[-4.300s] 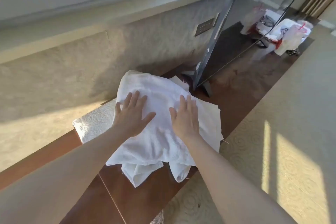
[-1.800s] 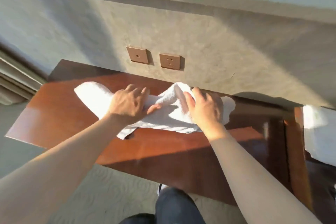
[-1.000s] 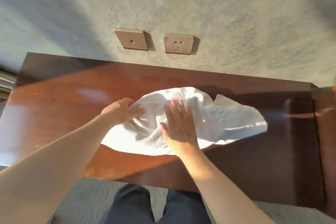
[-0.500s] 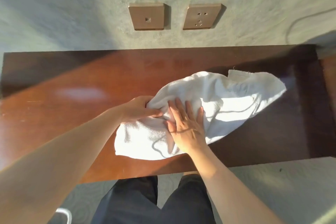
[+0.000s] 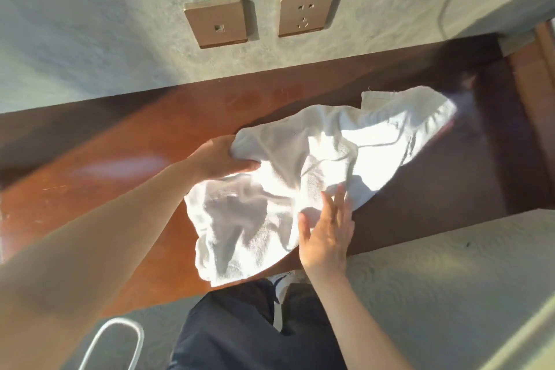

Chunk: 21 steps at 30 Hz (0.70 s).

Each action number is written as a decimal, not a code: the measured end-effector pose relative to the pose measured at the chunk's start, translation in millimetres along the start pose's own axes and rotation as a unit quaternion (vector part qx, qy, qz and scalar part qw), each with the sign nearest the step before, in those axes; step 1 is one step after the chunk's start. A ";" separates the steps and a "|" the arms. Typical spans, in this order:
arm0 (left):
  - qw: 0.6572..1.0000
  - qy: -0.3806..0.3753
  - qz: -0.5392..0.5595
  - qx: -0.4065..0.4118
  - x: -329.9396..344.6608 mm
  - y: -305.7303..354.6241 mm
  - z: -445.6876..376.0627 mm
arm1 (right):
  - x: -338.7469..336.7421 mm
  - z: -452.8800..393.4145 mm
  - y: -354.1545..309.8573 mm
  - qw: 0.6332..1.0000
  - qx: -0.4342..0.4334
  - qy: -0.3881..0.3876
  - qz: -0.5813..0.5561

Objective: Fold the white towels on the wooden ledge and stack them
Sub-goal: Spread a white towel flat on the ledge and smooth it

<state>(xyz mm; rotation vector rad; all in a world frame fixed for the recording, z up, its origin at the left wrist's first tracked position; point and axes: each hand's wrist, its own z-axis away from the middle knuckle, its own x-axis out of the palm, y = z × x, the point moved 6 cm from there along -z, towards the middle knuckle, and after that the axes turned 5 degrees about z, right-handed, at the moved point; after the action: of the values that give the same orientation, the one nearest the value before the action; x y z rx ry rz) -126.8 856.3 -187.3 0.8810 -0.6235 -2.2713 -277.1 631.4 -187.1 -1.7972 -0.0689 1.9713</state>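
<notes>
Towel [image 5: 315,165] rumpled | left hand [image 5: 219,159] fingers pinch edge | right hand [image 5: 327,231] fingers straight, pressing

No legible text, labels, brands or numbers in the head view, two wall plates [image 5: 220,22] blank-faced, white towel [image 5: 300,177] without visible tag or print, wooden ledge [image 5: 120,159] unmarked

head view, steeply downward, close over wooden ledge [image 5: 126,141], slightly blurred
</notes>
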 end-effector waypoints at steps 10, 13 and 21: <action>0.960 0.192 -0.203 0.024 -3.4 -1.0 15.9 | 6.3 27.6 -3.2 0.926 0.244 -0.082 -0.277; 0.954 0.180 -0.239 0.002 -6.6 -25.2 20.3 | 17.3 44.8 -5.9 0.905 0.297 -0.081 -0.294; 0.979 0.068 -0.190 -0.013 -43.1 -90.6 30.0 | 65.9 105.2 -57.2 0.717 0.492 -0.104 -0.482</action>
<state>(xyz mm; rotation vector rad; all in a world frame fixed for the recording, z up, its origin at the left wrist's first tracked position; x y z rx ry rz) -156.7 955.2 -204.2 1.2164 -0.3876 -2.5173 -362.1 735.1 -213.8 -0.5664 -0.0088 1.0234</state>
